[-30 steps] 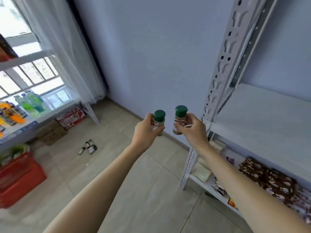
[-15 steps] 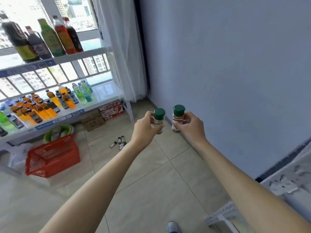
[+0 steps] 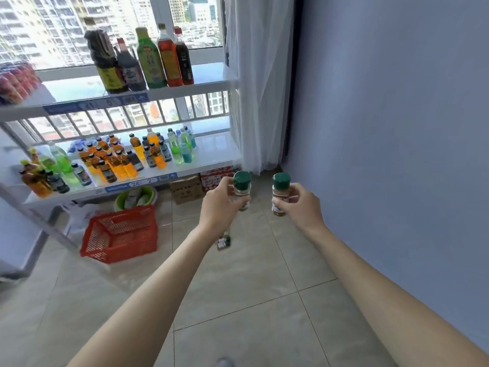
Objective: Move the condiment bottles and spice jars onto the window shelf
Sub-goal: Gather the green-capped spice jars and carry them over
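My left hand [image 3: 221, 205]: closed around a green-capped spice jar [image 3: 241, 190], held upright in the air above the floor, fingers wrapped over the glass body.
My right hand [image 3: 301, 205]: gripping a second spice jar with brown contents [image 3: 280, 194], also upright, thumb and fingers pinching its sides.
The two jars: side by side, apart from each other, level with one another, both clear of the window shelf.
Window shelf [image 3: 185, 88]: white, against the window at my left front; upper board and lower board both show bare space at their right ends.
Tall condiment bottles [image 3: 150, 58]: five standing in a tight row near the middle of the upper board.
Small drink bottles [image 3: 119, 160]: crowded over the left and middle of the lower board.
Floor: a red basket [image 3: 121, 234] beside the shelf's leg, a cardboard box [image 3: 185, 189] under the lower board, small bottles [image 3: 224, 242] lying on the tiles, partly hidden by my left wrist.
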